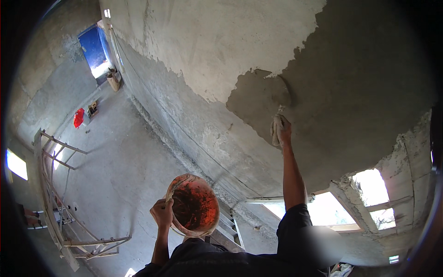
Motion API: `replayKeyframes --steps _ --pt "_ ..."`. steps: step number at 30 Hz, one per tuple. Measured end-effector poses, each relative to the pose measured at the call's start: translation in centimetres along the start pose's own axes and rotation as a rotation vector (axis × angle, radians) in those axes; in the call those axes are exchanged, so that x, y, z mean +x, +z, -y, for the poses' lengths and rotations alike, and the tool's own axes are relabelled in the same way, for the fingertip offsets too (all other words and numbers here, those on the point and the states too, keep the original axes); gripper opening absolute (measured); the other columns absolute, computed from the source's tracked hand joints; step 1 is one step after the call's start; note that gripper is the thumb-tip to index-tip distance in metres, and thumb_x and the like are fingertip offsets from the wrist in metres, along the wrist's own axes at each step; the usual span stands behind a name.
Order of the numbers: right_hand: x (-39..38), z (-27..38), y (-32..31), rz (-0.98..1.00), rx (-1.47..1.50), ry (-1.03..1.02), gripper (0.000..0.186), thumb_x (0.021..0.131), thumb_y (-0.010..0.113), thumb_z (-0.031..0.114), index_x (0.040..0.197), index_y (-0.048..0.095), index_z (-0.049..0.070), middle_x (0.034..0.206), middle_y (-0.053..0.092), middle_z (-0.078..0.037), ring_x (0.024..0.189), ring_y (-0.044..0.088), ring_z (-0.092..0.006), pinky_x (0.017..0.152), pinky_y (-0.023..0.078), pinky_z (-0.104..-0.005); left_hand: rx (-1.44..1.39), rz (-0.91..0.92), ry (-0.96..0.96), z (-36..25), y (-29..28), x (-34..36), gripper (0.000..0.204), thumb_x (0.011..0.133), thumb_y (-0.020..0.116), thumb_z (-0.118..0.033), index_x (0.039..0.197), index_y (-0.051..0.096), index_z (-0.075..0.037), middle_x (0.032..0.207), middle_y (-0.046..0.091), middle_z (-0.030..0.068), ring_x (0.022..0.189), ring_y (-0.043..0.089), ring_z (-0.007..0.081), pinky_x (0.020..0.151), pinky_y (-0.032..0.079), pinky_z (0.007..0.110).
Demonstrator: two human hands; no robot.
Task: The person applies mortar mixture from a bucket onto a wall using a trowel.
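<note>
My left hand (162, 212) is closed on the rim of an orange-red bucket (213, 198). The bucket is tilted so its mouth shows, with grey smears on its rim and dark mortar inside. Stretched up to the wall (230, 41), my right hand (285, 131) grips a trowel (280, 93) by its pale, mortar-caked handle. Its rounded blade lies against a dark wet coat of mortar (350, 87). This coat spreads over the right part of the wall and ends in a ragged edge, beside the lighter, dry surface.
Below me are ladder rungs or slats (229, 226), partly behind the bucket. A wooden scaffold frame (53, 194) stands at left on the concrete floor (124, 152). Farther off are a red item (79, 118), a sack (113, 81) and a blue door (93, 46). Window openings (330, 210) lie at right.
</note>
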State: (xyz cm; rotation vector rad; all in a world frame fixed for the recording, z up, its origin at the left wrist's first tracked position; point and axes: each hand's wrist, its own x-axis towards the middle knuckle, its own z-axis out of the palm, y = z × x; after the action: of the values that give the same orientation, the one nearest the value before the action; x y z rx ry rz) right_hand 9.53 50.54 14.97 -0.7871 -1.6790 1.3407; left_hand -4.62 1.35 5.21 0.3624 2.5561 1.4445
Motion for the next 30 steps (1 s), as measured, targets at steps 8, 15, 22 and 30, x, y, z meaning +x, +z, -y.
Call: replayKeyframes --steps 8,15,22,30 --pt "3.8 -3.9 4.8 0.031 -0.225 -0.271 0.015 0.091 0.06 0.019 0.09 0.061 0.004 0.06 0.05 0.003 0.047 0.045 -0.0051 0.043 0.036 -0.0244 -0.032 0.013 -0.02 0.4 0.6 -0.8 0.024 0.071 0.071 -0.016 0.068 0.065 0.006 0.078 0.068 0.0166 0.067 0.065 0.0275 0.067 0.049 0.036" --pt "5.0 -8.3 3.1 -0.21 -0.347 -0.404 0.018 0.09 0.06 0.021 0.091 0.061 0.002 0.062 0.053 0.001 0.05 0.049 -0.0066 0.047 0.039 -0.0255 -0.017 -0.007 -0.024 1.0 0.3 -1.5 0.026 0.071 0.07 -0.019 0.067 0.065 0.007 0.079 0.068 0.0186 0.068 0.065 0.0287 0.066 0.049 0.037" --pt "1.1 -4.6 3.2 -0.218 -0.172 -0.349 0.021 0.091 0.059 0.021 0.081 0.058 0.003 0.052 0.049 0.001 0.041 0.046 -0.0074 0.039 0.035 -0.0268 0.066 0.017 -0.028 1.3 0.1 -1.2 0.022 0.073 0.071 -0.016 0.067 0.066 0.005 0.076 0.068 0.0158 0.065 0.064 0.0256 0.063 0.047 0.036" --pt "3.9 -6.0 2.9 -0.069 -0.17 -0.274 0.023 0.094 0.053 0.021 0.083 0.059 0.003 0.052 0.048 0.001 0.038 0.043 -0.0075 0.036 0.032 -0.026 0.006 0.039 -0.015 0.8 1.0 -1.0 0.022 0.072 0.07 -0.014 0.066 0.066 0.007 0.075 0.068 0.0174 0.068 0.065 0.0279 0.066 0.049 0.037"
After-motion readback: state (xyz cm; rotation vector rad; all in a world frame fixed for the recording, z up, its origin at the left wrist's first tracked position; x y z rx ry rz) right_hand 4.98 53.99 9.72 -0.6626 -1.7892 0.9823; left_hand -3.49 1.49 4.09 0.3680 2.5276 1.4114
